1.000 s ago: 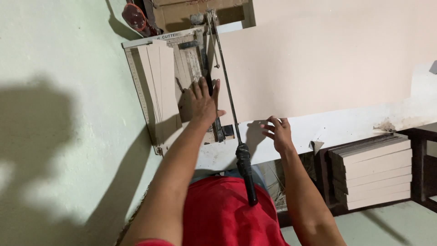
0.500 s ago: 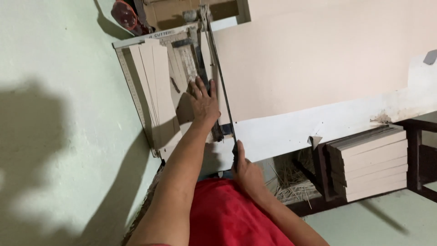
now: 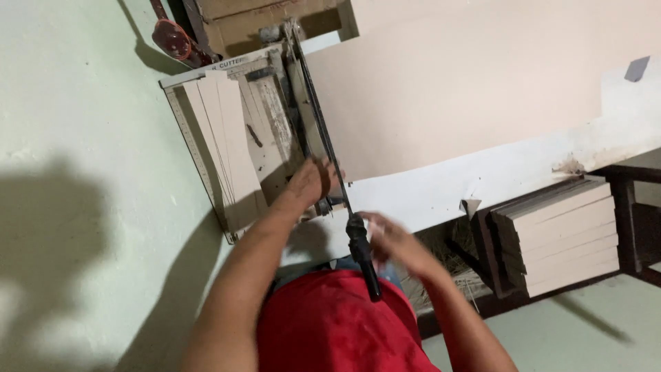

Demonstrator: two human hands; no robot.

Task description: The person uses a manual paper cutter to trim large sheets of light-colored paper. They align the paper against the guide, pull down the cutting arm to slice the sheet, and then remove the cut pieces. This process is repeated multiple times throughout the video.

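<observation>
From the head view, the left hand (image 3: 313, 180) is seen laid on the paper cutter (image 3: 237, 131), fingers spread flat and nothing gripped. It appears to be placed there to keep the large pale board sheet (image 3: 447, 89) pinned against the cutting edge so it cannot slip. The right hand (image 3: 389, 238) is blurred just beside the black handle (image 3: 363, 255) of the cutter arm (image 3: 320, 117); whether the handle is touched or merely neared cannot be told, though the fingers look loosely open with nothing clearly held. The arm is seen lying low along the cutter's edge, its handle reaching out toward the person's red shirt (image 3: 337, 324), which puts it within easy reach of that right hand. A fan of cut strips (image 3: 224, 145) is rested on the cutter's bed, to the far side of the left hand, near the ruler edge. A stack of boards (image 3: 558, 234) is stored under the table, well apart from both hands.
</observation>
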